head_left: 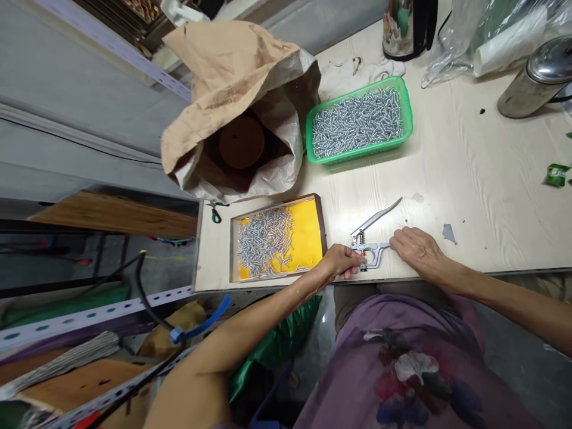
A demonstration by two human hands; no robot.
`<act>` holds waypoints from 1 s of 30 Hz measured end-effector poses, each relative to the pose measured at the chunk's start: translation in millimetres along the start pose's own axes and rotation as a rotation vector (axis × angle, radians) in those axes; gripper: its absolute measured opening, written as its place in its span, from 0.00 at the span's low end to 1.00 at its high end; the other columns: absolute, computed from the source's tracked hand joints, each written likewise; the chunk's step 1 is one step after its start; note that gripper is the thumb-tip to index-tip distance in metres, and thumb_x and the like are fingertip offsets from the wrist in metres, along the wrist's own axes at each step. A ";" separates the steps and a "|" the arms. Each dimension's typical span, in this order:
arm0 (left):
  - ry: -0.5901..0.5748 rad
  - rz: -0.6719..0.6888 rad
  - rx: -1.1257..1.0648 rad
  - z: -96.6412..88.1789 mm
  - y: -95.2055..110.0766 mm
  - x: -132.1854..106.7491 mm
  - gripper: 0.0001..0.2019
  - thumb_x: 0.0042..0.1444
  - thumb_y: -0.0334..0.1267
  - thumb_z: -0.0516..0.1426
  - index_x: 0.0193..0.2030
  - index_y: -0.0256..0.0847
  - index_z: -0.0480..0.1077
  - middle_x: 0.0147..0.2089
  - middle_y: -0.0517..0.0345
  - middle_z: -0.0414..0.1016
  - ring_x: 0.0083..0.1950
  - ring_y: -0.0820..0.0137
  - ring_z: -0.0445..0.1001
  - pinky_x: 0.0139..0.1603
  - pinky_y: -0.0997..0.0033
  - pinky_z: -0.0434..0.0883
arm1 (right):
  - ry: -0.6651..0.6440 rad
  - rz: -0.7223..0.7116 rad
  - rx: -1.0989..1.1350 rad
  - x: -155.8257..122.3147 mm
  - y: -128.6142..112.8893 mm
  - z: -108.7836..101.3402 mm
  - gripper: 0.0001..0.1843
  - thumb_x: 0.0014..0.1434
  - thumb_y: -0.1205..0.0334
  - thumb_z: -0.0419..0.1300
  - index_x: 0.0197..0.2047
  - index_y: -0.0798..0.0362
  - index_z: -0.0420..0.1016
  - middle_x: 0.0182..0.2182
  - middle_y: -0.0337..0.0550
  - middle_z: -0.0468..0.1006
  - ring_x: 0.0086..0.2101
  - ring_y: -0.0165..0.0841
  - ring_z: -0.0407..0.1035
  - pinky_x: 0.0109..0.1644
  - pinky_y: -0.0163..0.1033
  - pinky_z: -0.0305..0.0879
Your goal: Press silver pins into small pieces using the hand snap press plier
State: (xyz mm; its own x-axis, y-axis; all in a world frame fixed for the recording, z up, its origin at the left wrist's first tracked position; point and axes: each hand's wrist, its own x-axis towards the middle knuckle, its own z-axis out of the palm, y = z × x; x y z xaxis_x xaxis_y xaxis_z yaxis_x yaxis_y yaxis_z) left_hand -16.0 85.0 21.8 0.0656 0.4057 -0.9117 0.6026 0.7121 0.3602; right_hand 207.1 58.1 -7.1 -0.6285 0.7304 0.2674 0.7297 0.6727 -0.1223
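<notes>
Two grips share one silver hand tool (379,245), low in the frame right of centre, at the front edge of the counter (447,173). The left grip (340,261) is pinched narrow on the tool's head, beside a red part (362,254), probably to steady that end; whether the fingertips also hold a small piece, I cannot tell. The right grip (415,249) is curled closed over the handle's far end, which likely stops the tool from turning. The lever (378,217) slants up and away, presumably held off by the spring (361,235) at its base.

A yellow-lined tray (310,229) lies just left of the left grip, perhaps to keep its small metal pieces (263,241) within easy reach. The fuller green basket (407,113), upper centre, sits farther back, perhaps as a reserve, beside an open sack (232,65).
</notes>
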 end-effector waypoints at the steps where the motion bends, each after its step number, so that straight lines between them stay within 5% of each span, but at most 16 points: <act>1: -0.004 0.001 -0.007 0.5 -0.3 -0.3 0.14 0.48 0.42 0.67 0.25 0.33 0.72 0.16 0.68 0.67 0.13 0.83 0.58 0.15 0.81 0.51 | 0.006 -0.003 -0.004 0.1 -0.1 0.1 0.15 0.59 0.80 0.49 0.30 0.55 0.72 0.25 0.43 0.69 0.29 0.35 0.58 0.35 0.40 0.51; 7: -0.024 -0.060 -0.054 2.4 -0.4 -1.6 0.15 0.47 0.44 0.69 0.26 0.34 0.72 0.15 0.68 0.66 0.12 0.84 0.58 0.13 0.82 0.49 | -0.061 -0.009 0.040 1.1 2.4 -3.2 0.16 0.59 0.80 0.48 0.32 0.55 0.72 0.27 0.45 0.71 0.30 0.36 0.61 0.36 0.40 0.53; 11: -0.035 -0.050 -0.067 3.2 -2.9 -0.8 0.15 0.47 0.43 0.69 0.25 0.34 0.71 0.15 0.68 0.67 0.12 0.84 0.58 0.13 0.82 0.51 | -0.204 0.007 0.174 4.6 16.0 -9.8 0.07 0.64 0.64 0.55 0.40 0.56 0.73 0.38 0.51 0.76 0.37 0.39 0.66 0.40 0.41 0.59; 16: -0.025 -0.041 -0.075 3.6 -6.7 0.6 0.13 0.49 0.40 0.67 0.25 0.34 0.72 0.15 0.67 0.67 0.12 0.82 0.59 0.13 0.81 0.52 | -0.230 -0.030 0.190 19.8 43.6 -9.5 0.42 0.56 0.43 0.62 0.65 0.61 0.58 0.63 0.64 0.61 0.61 0.54 0.53 0.59 0.55 0.55; 21: -0.017 -0.032 -0.092 6.0 -4.7 -2.2 0.13 0.49 0.41 0.67 0.26 0.34 0.71 0.16 0.68 0.66 0.13 0.83 0.59 0.13 0.82 0.52 | -0.290 -0.090 0.158 37.4 52.0 -0.8 0.45 0.53 0.43 0.64 0.65 0.59 0.56 0.53 0.59 0.71 0.54 0.51 0.61 0.57 0.55 0.56; 26: 0.012 0.029 -0.036 7.5 -10.6 -8.0 0.16 0.53 0.46 0.64 0.29 0.34 0.73 0.18 0.67 0.66 0.14 0.82 0.60 0.17 0.81 0.57 | -0.317 -0.063 0.143 40.1 44.6 -4.8 0.31 0.52 0.52 0.67 0.55 0.58 0.65 0.45 0.55 0.73 0.44 0.45 0.64 0.46 0.46 0.59; 30: 0.347 0.344 0.316 8.6 -15.6 -13.8 0.16 0.60 0.46 0.59 0.28 0.35 0.73 0.23 0.60 0.70 0.26 0.74 0.70 0.29 0.76 0.67 | -0.290 -0.001 0.125 36.4 39.4 -8.2 0.28 0.53 0.52 0.67 0.52 0.56 0.67 0.45 0.54 0.73 0.43 0.44 0.63 0.43 0.44 0.58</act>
State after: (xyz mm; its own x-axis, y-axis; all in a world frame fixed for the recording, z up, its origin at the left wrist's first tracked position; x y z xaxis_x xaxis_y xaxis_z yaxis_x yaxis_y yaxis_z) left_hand -19.4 63.4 27.0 0.0673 0.7858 -0.6148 0.8042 0.3220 0.4995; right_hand 215.2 110.3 5.7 -0.6927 0.7211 -0.0142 0.7018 0.6694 -0.2439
